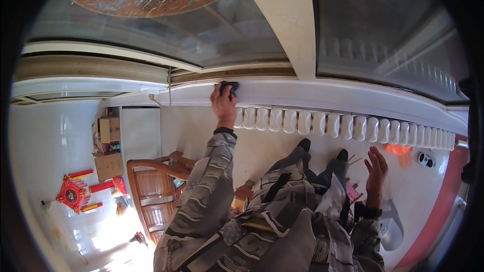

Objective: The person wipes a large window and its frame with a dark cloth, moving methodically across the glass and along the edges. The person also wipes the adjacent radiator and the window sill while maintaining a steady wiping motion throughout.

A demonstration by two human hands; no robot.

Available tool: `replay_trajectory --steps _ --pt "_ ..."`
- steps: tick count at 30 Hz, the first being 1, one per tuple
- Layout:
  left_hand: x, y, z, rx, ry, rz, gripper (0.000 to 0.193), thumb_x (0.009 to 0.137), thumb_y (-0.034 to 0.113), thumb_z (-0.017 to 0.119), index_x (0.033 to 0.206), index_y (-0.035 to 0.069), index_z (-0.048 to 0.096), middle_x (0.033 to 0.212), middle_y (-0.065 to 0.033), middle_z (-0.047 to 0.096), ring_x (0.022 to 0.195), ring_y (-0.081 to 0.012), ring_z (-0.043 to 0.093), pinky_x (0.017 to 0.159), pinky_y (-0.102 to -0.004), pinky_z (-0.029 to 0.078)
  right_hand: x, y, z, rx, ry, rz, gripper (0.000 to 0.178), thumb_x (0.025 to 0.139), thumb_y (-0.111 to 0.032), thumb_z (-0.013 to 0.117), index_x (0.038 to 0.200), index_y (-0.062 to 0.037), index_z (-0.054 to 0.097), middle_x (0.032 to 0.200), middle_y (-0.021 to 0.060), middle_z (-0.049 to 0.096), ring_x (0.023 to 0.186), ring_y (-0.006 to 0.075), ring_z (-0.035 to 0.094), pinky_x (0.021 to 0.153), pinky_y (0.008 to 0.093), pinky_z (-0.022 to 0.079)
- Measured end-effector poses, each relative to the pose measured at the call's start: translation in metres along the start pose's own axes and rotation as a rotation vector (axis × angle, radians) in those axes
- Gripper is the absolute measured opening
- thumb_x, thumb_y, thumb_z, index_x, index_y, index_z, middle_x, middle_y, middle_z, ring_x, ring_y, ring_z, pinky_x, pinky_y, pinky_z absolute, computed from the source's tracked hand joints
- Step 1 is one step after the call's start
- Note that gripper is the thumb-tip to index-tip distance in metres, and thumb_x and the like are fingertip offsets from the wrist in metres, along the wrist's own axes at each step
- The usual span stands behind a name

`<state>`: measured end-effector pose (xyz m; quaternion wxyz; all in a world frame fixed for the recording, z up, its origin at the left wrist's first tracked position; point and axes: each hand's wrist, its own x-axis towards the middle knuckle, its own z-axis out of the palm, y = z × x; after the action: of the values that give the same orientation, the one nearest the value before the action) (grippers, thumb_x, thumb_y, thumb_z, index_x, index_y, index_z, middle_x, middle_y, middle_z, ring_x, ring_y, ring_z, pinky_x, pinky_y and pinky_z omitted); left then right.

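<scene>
**Dark wad [233, 86] on the window sill [302, 92]: one slip and it's down behind the radiator [305, 122]?**

So, head view, the only one there is. The person's left grip [225, 102] has its fingers curled over the wad, which sits right under the fingertips on the white sill. Looks like bunched cloth, but it's mostly covered, so hard to say for sure. The right grip [375, 168] is off in the air, well to the right of the left one, fingers apart and nothing in it.

What could go wrong, imo: the radiator starts just below and right of the left grip, so a loose hold near the sill's front edge could drop the wad onto it or into any gap behind. The window frame [247, 72] is just beyond the fingertips, so pushing too far forward might scrape knuckles. There's also a thin cord [170, 93] left of that grip; a wide sweep that way could snag it. And with the right grip bracing nothing, overreaching might cost some balance.
</scene>
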<state>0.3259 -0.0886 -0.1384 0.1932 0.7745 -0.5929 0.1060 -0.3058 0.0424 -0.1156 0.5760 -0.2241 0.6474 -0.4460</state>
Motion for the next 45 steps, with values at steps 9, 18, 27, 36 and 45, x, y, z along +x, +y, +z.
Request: replay_trajectory --steps 9,18,27,36,45 --pt "0.055 -0.137 -0.018 -0.997 -0.339 -0.870 0.024 0.106 0.030 0.069 0.113 0.010 0.079 0.088 -0.0125 0.078 0.074 -0.0251 0.072 0.069 -0.0443 0.060 -0.023 0.014 -0.049 0.056 0.155 -0.032 0.044 0.111 -0.028 0.071 0.150 -0.0079 0.070 0.145 0.0044 0.073 0.132 0.0187 0.067 0.107 0.0399 0.055" --pt "0.021 0.054 -0.072 -1.610 -0.431 -0.799 0.032 0.117 0.035 0.049 0.101 0.014 0.067 0.085 -0.0006 0.068 0.071 -0.0183 0.065 0.083 -0.0406 0.061 0.005 -0.032 -0.078 0.105 0.179 -0.134 0.052 0.113 -0.037 0.068 0.159 -0.0118 0.063 0.146 0.0031 0.070 0.130 0.0166 0.063 0.106 0.0394 0.053" --pt "-0.086 0.433 -0.120 -1.579 -0.843 -0.154 0.044 0.111 0.011 0.067 0.153 -0.002 0.064 0.148 -0.0131 0.070 0.124 -0.0205 0.072 0.109 -0.0342 0.057 -0.013 -0.112 0.039 0.605 -0.544 0.096 0.065 0.113 -0.055 0.065 0.165 -0.0180 0.055 0.144 0.0039 0.067 0.130 0.0203 0.065 0.104 0.0450 0.056" --pt "-0.026 0.458 -0.172 -0.956 0.208 0.055 0.051 0.103 0.019 0.083 0.147 0.003 0.065 0.140 -0.0156 0.068 0.121 -0.0275 0.069 0.100 -0.0414 0.057 0.005 -0.131 -0.104 0.959 -0.564 0.110 0.058 0.111 -0.045 0.066 0.151 -0.0044 0.063 0.132 0.0189 0.078 0.113 0.0328 0.079 0.090 0.0428 0.069" --pt "0.084 0.389 -0.188 -0.629 0.592 -0.254 0.064 0.091 0.014 0.088 0.145 0.006 0.054 0.140 -0.0132 0.055 0.125 -0.0311 0.059 0.099 -0.0506 0.051 -0.014 -0.091 -0.239 1.051 -0.419 -0.200 0.051 0.114 -0.047 0.061 0.149 -0.0102 0.064 0.134 0.0103 0.075 0.112 0.0234 0.075 0.085 0.0392 0.066"
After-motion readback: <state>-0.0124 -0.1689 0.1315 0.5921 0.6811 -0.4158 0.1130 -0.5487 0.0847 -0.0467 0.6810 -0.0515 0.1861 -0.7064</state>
